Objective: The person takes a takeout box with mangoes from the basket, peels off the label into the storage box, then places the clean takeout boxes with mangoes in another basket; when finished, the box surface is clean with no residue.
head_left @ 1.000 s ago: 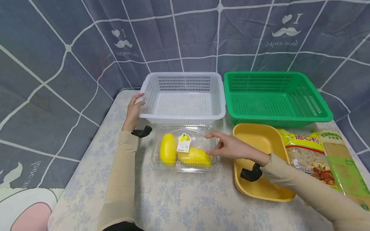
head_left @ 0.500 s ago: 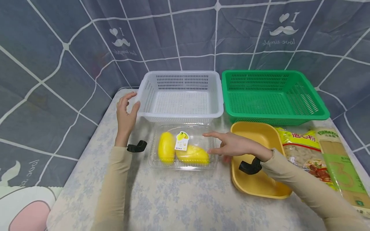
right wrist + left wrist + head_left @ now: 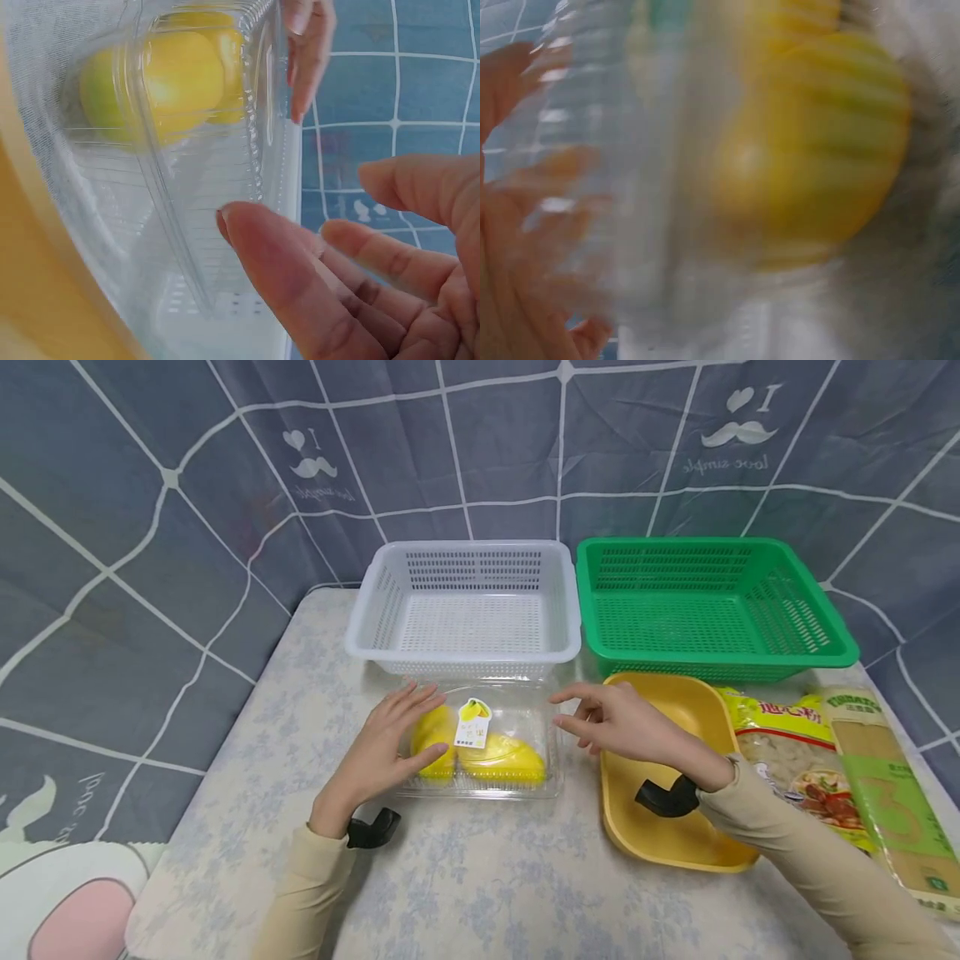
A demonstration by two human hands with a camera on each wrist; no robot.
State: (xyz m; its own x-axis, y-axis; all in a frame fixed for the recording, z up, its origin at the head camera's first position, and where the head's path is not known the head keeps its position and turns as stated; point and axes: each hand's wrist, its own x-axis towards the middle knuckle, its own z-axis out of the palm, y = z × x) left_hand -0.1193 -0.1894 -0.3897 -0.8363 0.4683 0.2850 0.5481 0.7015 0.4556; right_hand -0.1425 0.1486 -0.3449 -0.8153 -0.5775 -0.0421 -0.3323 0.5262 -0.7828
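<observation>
A clear plastic clamshell box [image 3: 525,703] with a lid lies on the table, holding two yellow mangoes [image 3: 506,760]. On the lid is a white label [image 3: 472,733] with a mango picture. My left hand [image 3: 378,752] is over the box's left side, fingers spread, partly covering the left mango. In the blurred left wrist view, the fingers show through the plastic; whether they touch it I cannot tell. At the box's right edge, my right hand [image 3: 618,722] hovers with fingers loosely bent. The right wrist view shows nothing between its thumb and fingers.
Behind the box stand a white basket [image 3: 465,656] and a green basket [image 3: 720,660] side by side. A yellow tray [image 3: 675,852] sits under the right forearm. Bagged pasta [image 3: 795,760] and a green-labelled noodle pack [image 3: 892,793] lie at the right. Grey checked cloth hangs behind.
My left hand has left the white basket's left rim and come down and right over the clear box. The right hand has stayed near the box's right edge, shifting slightly right.
</observation>
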